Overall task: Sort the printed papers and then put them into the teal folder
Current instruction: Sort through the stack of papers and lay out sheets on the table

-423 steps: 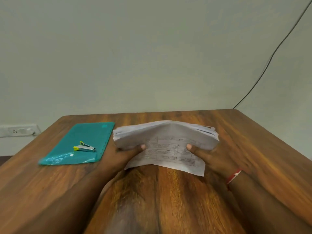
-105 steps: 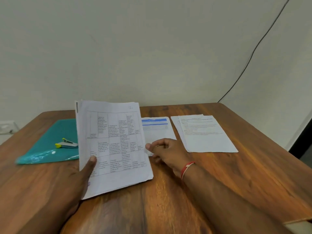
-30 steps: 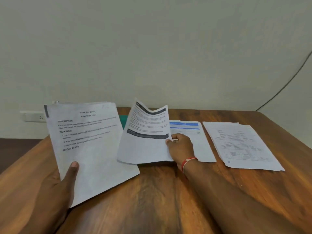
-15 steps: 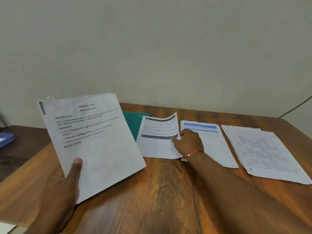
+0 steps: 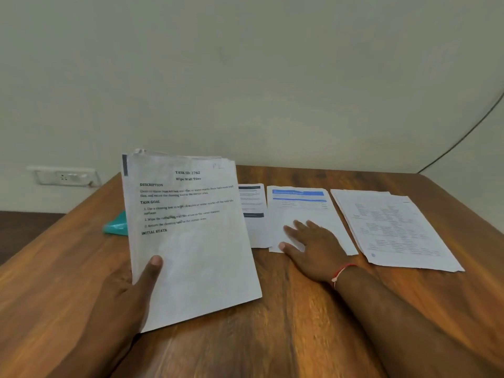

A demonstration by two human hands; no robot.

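The dark-banded sheet (image 5: 255,214), newly released, is laid just right of the stack (image 5: 191,241) gripped by the left hand (image 5: 128,290), the right hand (image 5: 313,246) being spread flat on the blue-headed sheet (image 5: 305,208) beyond, the teal folder (image 5: 117,227) largely hidden behind the stack; a third pile is judged begun.

Person's body, head view. Left hand (image 5: 120,296): bare, with a short, rounded thumbnail (image 5: 156,260). Right hand (image 5: 313,249): bare, its fingers (image 5: 293,230) without rings. A thin red thread bracelet (image 5: 342,271) circles the right wrist, paler at its near end. Both forearms (image 5: 395,323) are uncovered to the frame edge.
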